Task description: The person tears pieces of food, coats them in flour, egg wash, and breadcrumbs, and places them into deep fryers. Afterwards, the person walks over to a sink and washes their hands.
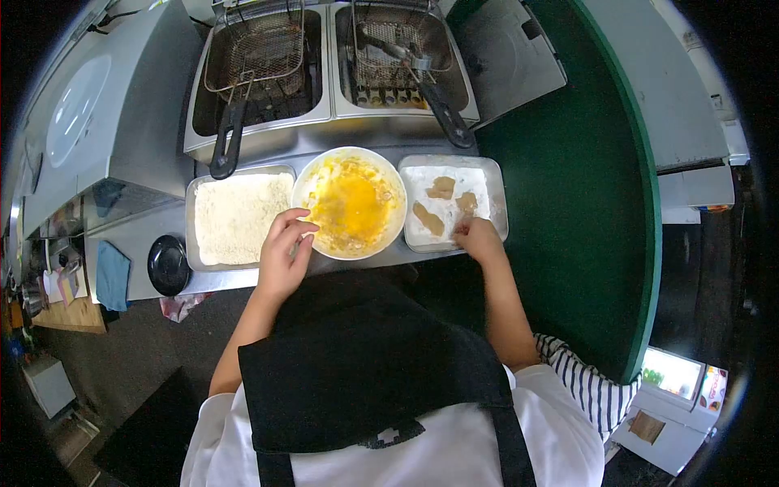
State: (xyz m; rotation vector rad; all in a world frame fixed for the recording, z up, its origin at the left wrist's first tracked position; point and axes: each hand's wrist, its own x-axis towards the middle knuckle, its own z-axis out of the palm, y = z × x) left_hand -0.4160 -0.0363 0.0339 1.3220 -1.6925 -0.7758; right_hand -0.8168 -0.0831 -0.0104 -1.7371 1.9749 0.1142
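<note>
A white bowl point(394, 174) of beaten yellow egg stands at the centre of the counter. My left hand point(286, 252) is at the bowl's lower left edge, fingers apart and holding nothing. To the right, a metal tray point(497, 183) holds white flour point(418, 180) with several light brown pieces point(441, 188) on it. My right hand point(479, 239) reaches into that tray's lower right part, fingertips pinched together near the pieces; whatever they hold is too small to make out. Left of the bowl lies a tray point(191, 227) of pale crumbs point(241, 217).
Two fryer baskets point(260, 49) point(398, 45) sit in the fryer behind, their black handles point(230, 138) jutting toward the trays. A black round dish point(169, 265) and blue cloth point(113, 274) are at left. A green partition point(568, 203) rises on the right.
</note>
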